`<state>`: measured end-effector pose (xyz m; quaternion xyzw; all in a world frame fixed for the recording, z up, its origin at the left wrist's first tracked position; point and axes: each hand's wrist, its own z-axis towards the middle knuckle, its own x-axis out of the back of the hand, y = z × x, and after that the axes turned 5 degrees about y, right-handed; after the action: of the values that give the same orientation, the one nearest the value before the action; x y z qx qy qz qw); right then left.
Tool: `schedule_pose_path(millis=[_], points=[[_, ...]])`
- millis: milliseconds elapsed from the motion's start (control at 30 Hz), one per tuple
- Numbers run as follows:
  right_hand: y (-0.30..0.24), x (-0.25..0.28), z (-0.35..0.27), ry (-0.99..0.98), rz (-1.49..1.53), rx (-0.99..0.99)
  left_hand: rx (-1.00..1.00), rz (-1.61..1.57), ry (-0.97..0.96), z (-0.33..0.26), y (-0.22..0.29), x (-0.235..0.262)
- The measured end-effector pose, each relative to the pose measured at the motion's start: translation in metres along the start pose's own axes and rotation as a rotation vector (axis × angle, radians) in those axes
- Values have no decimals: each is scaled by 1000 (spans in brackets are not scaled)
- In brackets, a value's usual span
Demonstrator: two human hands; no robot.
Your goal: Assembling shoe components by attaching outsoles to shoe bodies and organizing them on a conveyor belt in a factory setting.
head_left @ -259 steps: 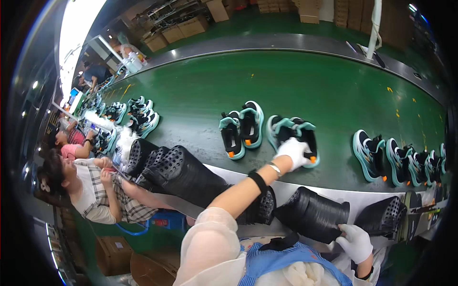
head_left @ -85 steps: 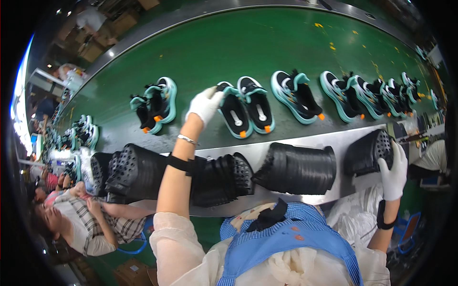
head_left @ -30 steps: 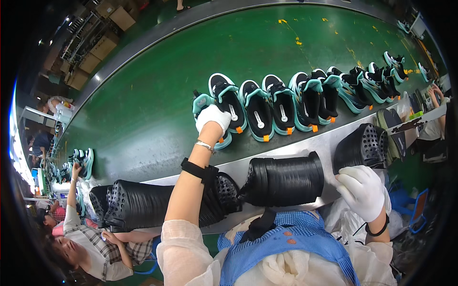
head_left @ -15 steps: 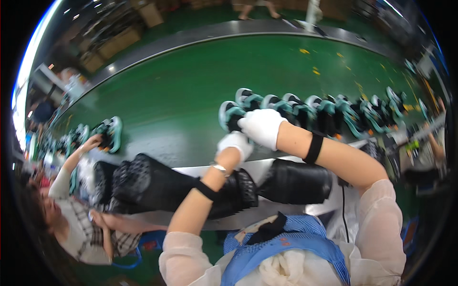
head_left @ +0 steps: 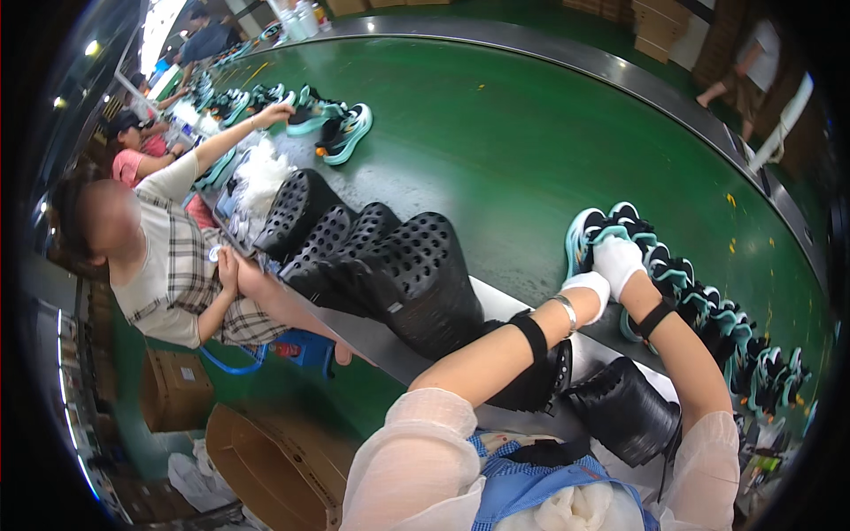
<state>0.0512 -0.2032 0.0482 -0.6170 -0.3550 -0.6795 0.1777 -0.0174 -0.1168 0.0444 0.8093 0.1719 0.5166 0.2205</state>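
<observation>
A black, white and teal sneaker [head_left: 581, 237] lies on the green belt just beyond my gloved hands. My right hand [head_left: 618, 263], in a white glove, closes over the sneaker's teal collar area, with its fingertips turned down. Close below it, my left hand [head_left: 588, 295], also gloved in white, is curled with its wrist bent. Whatever its fingers hold is hidden by the glove. Beside my right hand a row of similar sneakers [head_left: 673, 270] runs along the belt toward the right.
Perforated black tubular pieces [head_left: 425, 265] stand on the metal ledge left of my arms; another black piece [head_left: 624, 409] lies nearer. A seated co-worker [head_left: 168, 257] reaches toward sneakers [head_left: 347, 134] at the far left. Cardboard boxes [head_left: 266, 465] stand on the floor.
The view has swung left, showing more of the co-worker and the boxes. My hands stay close together at the near end of the sneaker row.
</observation>
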Motion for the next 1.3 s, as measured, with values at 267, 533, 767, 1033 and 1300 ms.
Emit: schedule_pose_path(millis=[267, 533, 767, 1033, 1300], points=[[-8, 2, 0, 3, -67, 26, 53, -34, 34, 11, -7, -17], [-13, 16, 10, -99, -20, -26, 69, -60, 0, 13, -6, -9], [-6, 13, 12, -35, 1, 43, 111, -133, 1, 14, -7, -10], [-8, 20, 12, -16, 77, 59, 127, -192, -32, 17, -13, -10], [-10, 21, 0, 49, 209, -7, 122, -125, 138, -7, -11, -7]])
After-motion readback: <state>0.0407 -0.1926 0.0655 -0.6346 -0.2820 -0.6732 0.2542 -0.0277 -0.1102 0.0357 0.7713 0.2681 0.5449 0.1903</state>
